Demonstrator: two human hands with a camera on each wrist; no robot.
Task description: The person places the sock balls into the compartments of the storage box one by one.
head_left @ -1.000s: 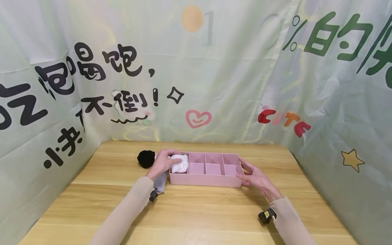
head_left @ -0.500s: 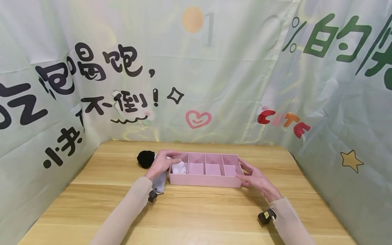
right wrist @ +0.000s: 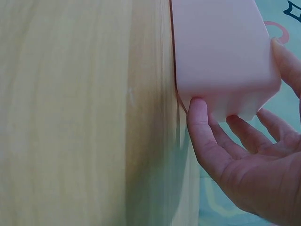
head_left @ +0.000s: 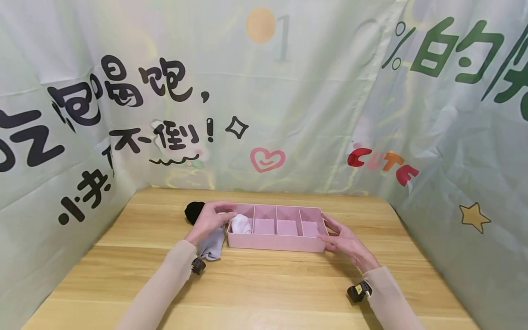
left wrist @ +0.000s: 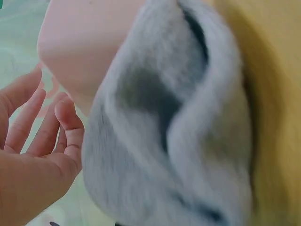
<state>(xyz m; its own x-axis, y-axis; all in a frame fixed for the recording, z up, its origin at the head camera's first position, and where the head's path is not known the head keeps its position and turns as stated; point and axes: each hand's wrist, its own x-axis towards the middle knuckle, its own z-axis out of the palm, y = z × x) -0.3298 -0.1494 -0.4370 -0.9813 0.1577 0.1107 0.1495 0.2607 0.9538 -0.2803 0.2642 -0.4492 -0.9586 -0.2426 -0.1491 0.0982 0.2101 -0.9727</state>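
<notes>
A pink box point(head_left: 274, 243) with several side-by-side compartments stands on the table. In its leftmost compartment lies a bundled white sock point(head_left: 240, 224). My left hand point(head_left: 209, 221) hovers at that end of the box, fingers parted and holding nothing. Under the left wrist is a folded grey sock point(head_left: 213, 248), which looms large as fuzzy grey fabric point(left wrist: 141, 155) in the left wrist view. A black bundle point(head_left: 194, 211) lies behind the left hand, partly hidden by it. My right hand point(head_left: 346, 240) holds the box's right end, thumb at the rim and fingertips against the end wall.
The wooden table point(head_left: 280, 288) runs back to a printed cloth backdrop point(head_left: 305, 114), which also rises along both sides. The box's other compartments show bare pink floors. Small black cameras sit on both wrists, one at the right cuff point(head_left: 358, 292).
My left hand has let go of the white sock, which now sits lower in the leftmost compartment, and has drawn back to the left. The right hand stays on the box.
</notes>
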